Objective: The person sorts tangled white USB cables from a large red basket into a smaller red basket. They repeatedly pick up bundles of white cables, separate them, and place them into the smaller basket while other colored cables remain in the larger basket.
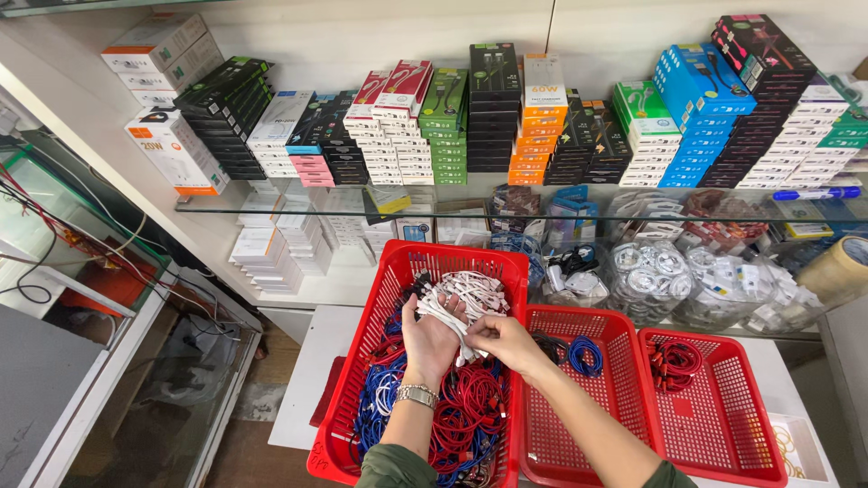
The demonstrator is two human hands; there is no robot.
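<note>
My left hand (427,342), with a metal watch at the wrist, is palm-up over a large red basket (375,298) and holds a bundle of white cables (466,298). My right hand (503,341) pinches the same white cables from the right side. Under both hands the basket is full of tangled red, blue and white cables (461,411).
A second red basket (624,398) holds a blue coiled cable (585,354) and black cables. A third red basket (723,425) holds red cables (674,359). Stacked boxes (470,117) fill a glass shelf; bagged cables (651,276) lie below. A tape roll (836,269) sits right.
</note>
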